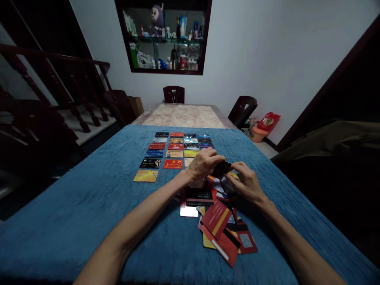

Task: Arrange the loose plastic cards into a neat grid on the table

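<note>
A dark plastic card (220,170) is pinched between my two hands, just above a loose pile of cards. My left hand (204,163) grips its left end, fingers curled over it. At the card's right edge are the fingers and thumb of my right hand (247,183). Below them, the pile spreads toward me, with a red card (216,218), an orange card (223,242) and a black card (200,196) on top. Beyond my left hand, several cards lie face up in neat rows, among them a gold card (145,176) nearest me. My left hand hides part of these rows.
A blue cloth (89,190) covers the near part of the table, and a patterned top (187,114) shows beyond it. Dark wooden chairs (173,95) stand around it. A red bag (268,121) sits on the right, and a wall cabinet (166,73) hangs behind.
</note>
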`<act>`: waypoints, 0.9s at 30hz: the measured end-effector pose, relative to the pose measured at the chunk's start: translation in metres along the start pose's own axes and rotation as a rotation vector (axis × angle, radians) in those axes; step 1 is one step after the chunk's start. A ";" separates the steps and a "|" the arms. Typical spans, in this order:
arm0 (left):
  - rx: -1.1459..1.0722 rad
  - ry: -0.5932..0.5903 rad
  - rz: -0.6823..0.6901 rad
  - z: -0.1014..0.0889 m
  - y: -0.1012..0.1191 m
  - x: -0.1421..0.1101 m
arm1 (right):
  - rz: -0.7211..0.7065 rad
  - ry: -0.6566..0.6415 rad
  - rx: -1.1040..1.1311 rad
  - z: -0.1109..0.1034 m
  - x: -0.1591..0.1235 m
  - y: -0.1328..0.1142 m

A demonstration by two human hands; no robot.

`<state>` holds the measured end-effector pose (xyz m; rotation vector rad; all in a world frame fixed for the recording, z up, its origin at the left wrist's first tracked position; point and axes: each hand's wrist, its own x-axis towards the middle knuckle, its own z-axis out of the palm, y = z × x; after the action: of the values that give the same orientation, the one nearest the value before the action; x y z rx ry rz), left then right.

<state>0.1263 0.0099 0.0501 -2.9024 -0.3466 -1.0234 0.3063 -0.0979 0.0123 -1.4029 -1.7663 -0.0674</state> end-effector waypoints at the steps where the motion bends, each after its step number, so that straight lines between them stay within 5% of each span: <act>1: 0.008 -0.002 0.007 0.000 0.000 0.000 | -0.003 0.004 0.015 0.000 0.000 -0.001; 19: -0.045 -0.079 0.091 0.000 0.013 0.002 | 0.006 -0.013 0.073 0.003 0.001 -0.012; 27: 0.006 0.005 0.044 0.004 -0.001 -0.005 | 0.192 0.171 0.124 -0.005 0.001 -0.003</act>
<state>0.1247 0.0101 0.0443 -2.8878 -0.2845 -1.0212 0.3067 -0.1013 0.0178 -1.4255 -1.4653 0.0237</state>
